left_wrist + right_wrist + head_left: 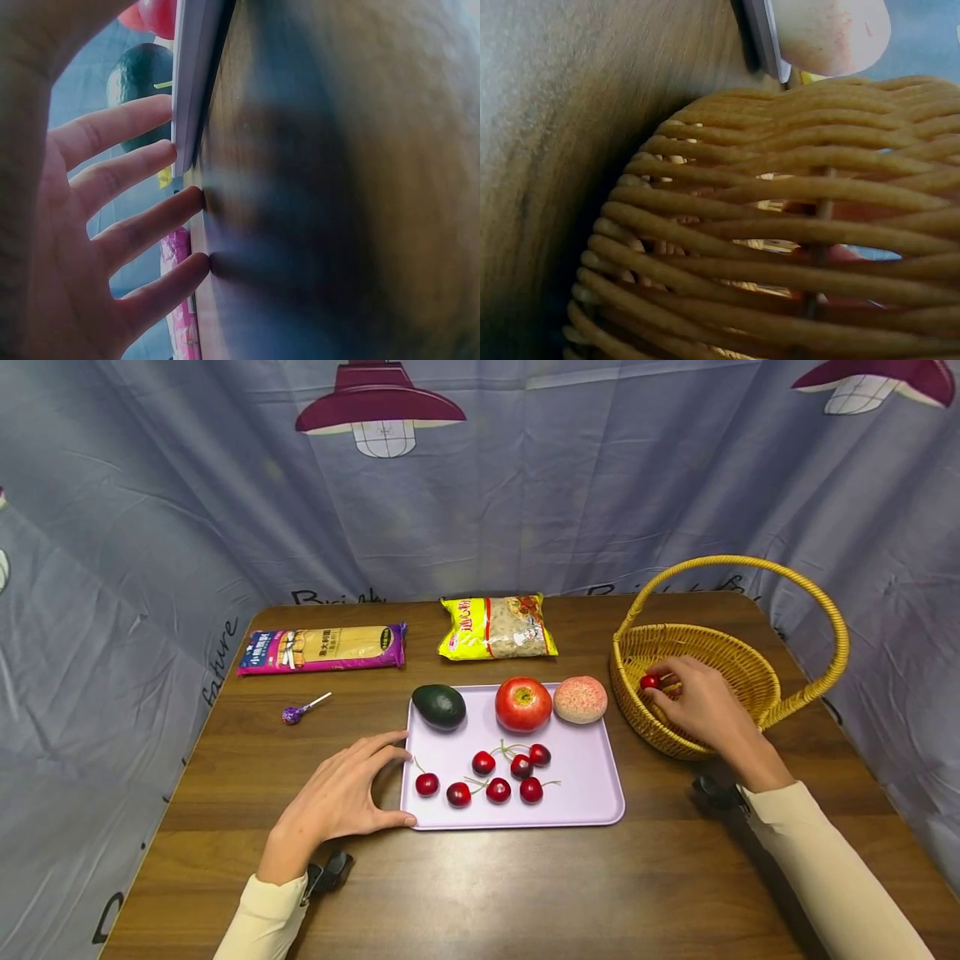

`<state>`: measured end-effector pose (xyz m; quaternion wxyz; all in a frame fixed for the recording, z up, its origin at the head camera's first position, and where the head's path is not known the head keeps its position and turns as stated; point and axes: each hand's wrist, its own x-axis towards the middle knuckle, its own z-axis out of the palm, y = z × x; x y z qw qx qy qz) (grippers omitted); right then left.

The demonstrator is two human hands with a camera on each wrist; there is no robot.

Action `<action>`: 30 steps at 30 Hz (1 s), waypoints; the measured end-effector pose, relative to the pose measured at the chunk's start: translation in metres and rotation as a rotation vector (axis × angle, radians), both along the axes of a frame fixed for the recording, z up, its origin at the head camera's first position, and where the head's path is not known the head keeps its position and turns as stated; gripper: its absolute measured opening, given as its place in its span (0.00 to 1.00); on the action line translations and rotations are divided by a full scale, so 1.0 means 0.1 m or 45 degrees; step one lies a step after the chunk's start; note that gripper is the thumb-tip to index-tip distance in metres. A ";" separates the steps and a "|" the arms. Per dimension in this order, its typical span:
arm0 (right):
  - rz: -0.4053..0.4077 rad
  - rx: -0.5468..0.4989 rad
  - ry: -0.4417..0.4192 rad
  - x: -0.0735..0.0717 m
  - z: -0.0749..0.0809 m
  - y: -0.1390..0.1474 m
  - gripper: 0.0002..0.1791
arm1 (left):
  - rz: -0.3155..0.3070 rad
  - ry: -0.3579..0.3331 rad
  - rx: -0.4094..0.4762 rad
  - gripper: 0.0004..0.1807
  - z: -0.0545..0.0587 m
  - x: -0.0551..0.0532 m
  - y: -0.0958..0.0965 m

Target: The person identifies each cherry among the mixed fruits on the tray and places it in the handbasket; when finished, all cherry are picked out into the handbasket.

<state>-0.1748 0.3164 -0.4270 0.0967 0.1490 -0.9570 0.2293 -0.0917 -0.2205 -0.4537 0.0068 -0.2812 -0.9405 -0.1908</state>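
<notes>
My right hand reaches into the yellow wicker basket and pinches a red cherry between thumb and fingers. In the right wrist view the basket's woven wall hides most of that hand. On the left, my left hand spreads its fingers along the left edge of a pale purple tray. Its thumb touches the near left corner; two fingertips meet the rim in the left wrist view. Several stemmed cherries lie on the tray, below an avocado, a pomegranate and a speckled peach-like fruit.
Behind the tray lies a yellow bag of pasta. A purple noodle packet and a wrapped lollipop are at the left. The basket's tall handle arches over the right hand. A curtain hangs behind the table.
</notes>
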 end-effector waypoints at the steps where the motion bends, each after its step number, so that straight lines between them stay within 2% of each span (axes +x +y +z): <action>1: 0.000 0.001 -0.011 -0.01 0.00 0.00 0.15 | 0.000 0.000 0.000 0.47 0.00 0.00 0.00; 10: 0.033 0.032 -0.079 -0.11 -0.04 -0.02 0.14 | 0.016 -0.034 -0.003 0.48 0.01 0.02 0.01; 21: 0.048 0.072 -0.071 -0.15 -0.06 -0.02 0.14 | 0.031 -0.036 0.006 0.47 0.02 0.02 0.01; 26: 0.071 0.089 -0.035 -0.16 -0.05 -0.05 0.14 | 0.028 -0.035 0.008 0.47 0.01 0.02 0.01; 30: 0.045 0.131 -0.039 -0.13 -0.02 -0.06 0.16 | 0.031 -0.045 0.012 0.47 0.01 0.02 0.01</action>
